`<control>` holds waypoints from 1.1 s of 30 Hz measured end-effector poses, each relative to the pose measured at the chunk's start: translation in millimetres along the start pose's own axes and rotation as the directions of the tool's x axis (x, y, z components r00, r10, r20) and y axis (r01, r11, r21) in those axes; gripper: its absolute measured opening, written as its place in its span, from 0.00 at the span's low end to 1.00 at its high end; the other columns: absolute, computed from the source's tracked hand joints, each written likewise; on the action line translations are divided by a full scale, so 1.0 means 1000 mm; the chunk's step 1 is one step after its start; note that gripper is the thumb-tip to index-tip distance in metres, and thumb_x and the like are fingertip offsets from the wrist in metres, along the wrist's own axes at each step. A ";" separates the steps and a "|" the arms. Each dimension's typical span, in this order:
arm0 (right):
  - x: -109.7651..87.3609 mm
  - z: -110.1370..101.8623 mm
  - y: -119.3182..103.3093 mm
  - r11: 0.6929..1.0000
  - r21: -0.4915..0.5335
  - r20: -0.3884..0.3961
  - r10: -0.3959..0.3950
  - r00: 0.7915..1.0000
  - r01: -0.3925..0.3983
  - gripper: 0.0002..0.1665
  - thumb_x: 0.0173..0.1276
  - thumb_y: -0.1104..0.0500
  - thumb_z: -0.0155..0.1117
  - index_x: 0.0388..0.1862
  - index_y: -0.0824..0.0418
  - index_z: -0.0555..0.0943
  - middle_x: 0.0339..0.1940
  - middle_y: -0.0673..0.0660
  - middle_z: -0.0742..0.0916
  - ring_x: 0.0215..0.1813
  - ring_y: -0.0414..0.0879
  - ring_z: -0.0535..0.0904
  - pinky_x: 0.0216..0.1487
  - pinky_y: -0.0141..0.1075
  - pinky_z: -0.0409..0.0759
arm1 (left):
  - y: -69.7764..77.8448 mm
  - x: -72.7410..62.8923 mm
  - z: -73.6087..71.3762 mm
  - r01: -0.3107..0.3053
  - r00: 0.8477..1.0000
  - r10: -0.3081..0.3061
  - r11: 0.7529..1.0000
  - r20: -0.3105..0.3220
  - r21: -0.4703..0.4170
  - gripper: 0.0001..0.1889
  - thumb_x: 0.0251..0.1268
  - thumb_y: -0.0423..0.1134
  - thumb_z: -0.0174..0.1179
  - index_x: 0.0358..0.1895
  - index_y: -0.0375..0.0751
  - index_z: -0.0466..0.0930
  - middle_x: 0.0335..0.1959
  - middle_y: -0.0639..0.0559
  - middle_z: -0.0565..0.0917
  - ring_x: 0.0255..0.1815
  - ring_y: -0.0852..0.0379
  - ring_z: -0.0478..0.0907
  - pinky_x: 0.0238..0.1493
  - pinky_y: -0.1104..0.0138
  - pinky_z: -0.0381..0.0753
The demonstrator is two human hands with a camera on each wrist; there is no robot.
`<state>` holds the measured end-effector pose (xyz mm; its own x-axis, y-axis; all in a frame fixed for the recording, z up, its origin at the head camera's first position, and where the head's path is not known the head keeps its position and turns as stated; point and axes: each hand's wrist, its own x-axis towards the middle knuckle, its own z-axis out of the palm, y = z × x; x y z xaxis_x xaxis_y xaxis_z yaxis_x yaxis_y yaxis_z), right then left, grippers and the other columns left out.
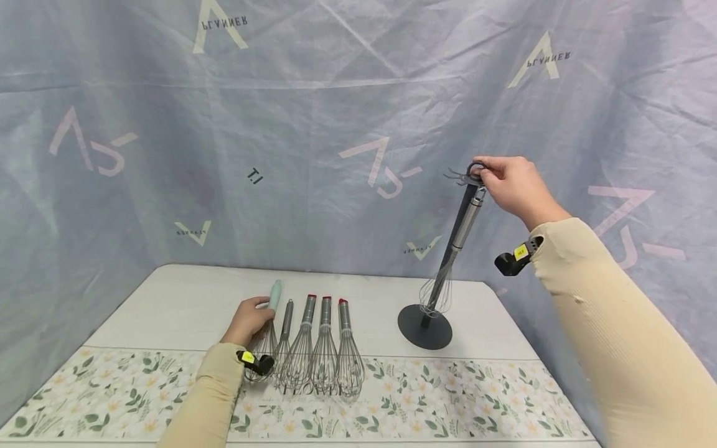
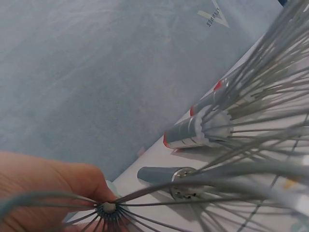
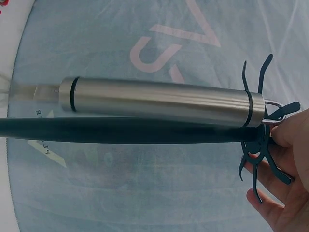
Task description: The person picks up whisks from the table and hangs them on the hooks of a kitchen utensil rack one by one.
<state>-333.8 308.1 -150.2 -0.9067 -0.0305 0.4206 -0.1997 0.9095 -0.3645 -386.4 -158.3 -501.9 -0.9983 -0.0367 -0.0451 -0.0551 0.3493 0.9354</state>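
My left hand (image 1: 249, 320) grips a whisk with a mint-green handle (image 1: 275, 295) at the left end of a row of whisks. Beside it lies a slimmer whisk with a dark grey handle (image 1: 287, 318), then three wire whisks (image 1: 325, 348) with red-tipped handles. At the right, my right hand (image 1: 516, 188) pinches the ring on top of a black hook stand (image 1: 463, 216). From one of its hooks hangs a whisk with a steel handle (image 3: 161, 101) by a metal loop, close along the pole. In the left wrist view, wires cover part of my left hand (image 2: 53, 179).
The stand's round black base (image 1: 417, 333) rests on a white table (image 1: 196, 295). A floral strip (image 1: 448, 398) runs along the table's front, under the whisk wires. Behind it hangs a grey-blue printed cloth (image 1: 308, 205).
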 end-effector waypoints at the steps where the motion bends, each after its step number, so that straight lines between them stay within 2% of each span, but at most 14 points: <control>1: 0.000 0.000 0.000 1.000 0.000 -0.004 -0.002 1.000 0.002 0.27 0.83 0.52 0.45 0.77 0.50 0.70 0.67 0.66 0.79 0.22 0.49 0.64 0.19 0.38 0.62 | 0.000 0.000 0.000 -0.001 1.000 0.001 1.000 0.001 -0.001 0.30 0.66 0.32 0.53 0.72 0.28 0.66 0.64 0.23 0.73 0.32 0.49 0.78 0.27 0.61 0.79; 5: 0.000 -0.001 -0.001 1.000 0.004 -0.006 -0.005 1.000 0.005 0.26 0.82 0.52 0.46 0.76 0.50 0.71 0.67 0.66 0.79 0.26 0.51 0.66 0.20 0.38 0.62 | 0.001 0.001 -0.001 -0.006 1.000 0.006 1.000 -0.011 0.008 0.30 0.67 0.32 0.54 0.72 0.28 0.66 0.63 0.25 0.74 0.40 0.46 0.81 0.32 0.61 0.81; 7: 0.000 -0.001 -0.001 1.000 0.001 -0.008 -0.010 1.000 0.010 0.26 0.82 0.52 0.46 0.76 0.50 0.71 0.67 0.65 0.80 0.25 0.51 0.66 0.20 0.38 0.62 | 0.001 0.002 -0.001 -0.015 1.000 0.015 1.000 -0.019 0.007 0.29 0.67 0.32 0.54 0.72 0.30 0.66 0.60 0.26 0.77 0.42 0.46 0.81 0.34 0.61 0.81; 14: 0.001 0.001 0.000 1.000 -0.009 0.002 -0.002 1.000 0.002 0.27 0.82 0.53 0.45 0.77 0.50 0.70 0.68 0.65 0.79 0.22 0.49 0.64 0.20 0.38 0.63 | 0.009 0.002 -0.007 -0.065 0.997 0.065 0.998 -0.031 0.009 0.30 0.68 0.31 0.55 0.73 0.33 0.66 0.48 0.32 0.83 0.30 0.51 0.78 0.28 0.63 0.77; 17: 0.002 0.001 0.000 1.000 -0.012 0.004 0.001 1.000 -0.001 0.27 0.82 0.53 0.44 0.77 0.50 0.69 0.68 0.65 0.79 0.22 0.49 0.63 0.19 0.38 0.62 | 0.015 0.002 -0.012 -0.092 0.995 0.093 0.995 -0.038 0.029 0.30 0.68 0.31 0.55 0.74 0.32 0.65 0.49 0.31 0.83 0.30 0.52 0.79 0.27 0.63 0.77; 25: 0.002 0.000 0.000 1.000 -0.015 -0.011 -0.005 1.000 0.004 0.27 0.82 0.53 0.45 0.77 0.50 0.70 0.66 0.64 0.81 0.23 0.50 0.63 0.20 0.39 0.62 | 0.030 0.003 -0.021 -0.109 0.992 0.114 0.992 -0.062 0.070 0.30 0.70 0.31 0.56 0.75 0.34 0.64 0.51 0.30 0.81 0.36 0.48 0.83 0.30 0.62 0.82; 29: 0.002 0.000 0.001 1.000 -0.016 -0.019 -0.009 1.000 0.008 0.26 0.82 0.53 0.45 0.76 0.50 0.70 0.65 0.63 0.81 0.24 0.51 0.65 0.21 0.39 0.62 | 0.041 0.002 -0.024 -0.134 0.987 0.142 0.986 -0.077 0.100 0.30 0.70 0.31 0.57 0.75 0.35 0.65 0.51 0.31 0.81 0.35 0.49 0.82 0.30 0.62 0.82; 33: 0.002 0.000 0.001 1.000 -0.019 -0.018 -0.012 1.000 0.012 0.27 0.82 0.53 0.45 0.77 0.50 0.70 0.65 0.63 0.82 0.21 0.49 0.64 0.20 0.38 0.63 | 0.054 0.002 -0.026 -0.176 0.977 0.192 0.972 -0.093 0.155 0.30 0.69 0.31 0.58 0.74 0.35 0.65 0.51 0.31 0.80 0.32 0.50 0.82 0.29 0.62 0.82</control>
<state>-335.8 308.7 -150.2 -0.8975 -0.0345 0.4396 -0.2036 0.9167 -0.3437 -390.6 -163.7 -442.1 -0.9842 -0.0557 0.1682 0.1197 0.4908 0.8630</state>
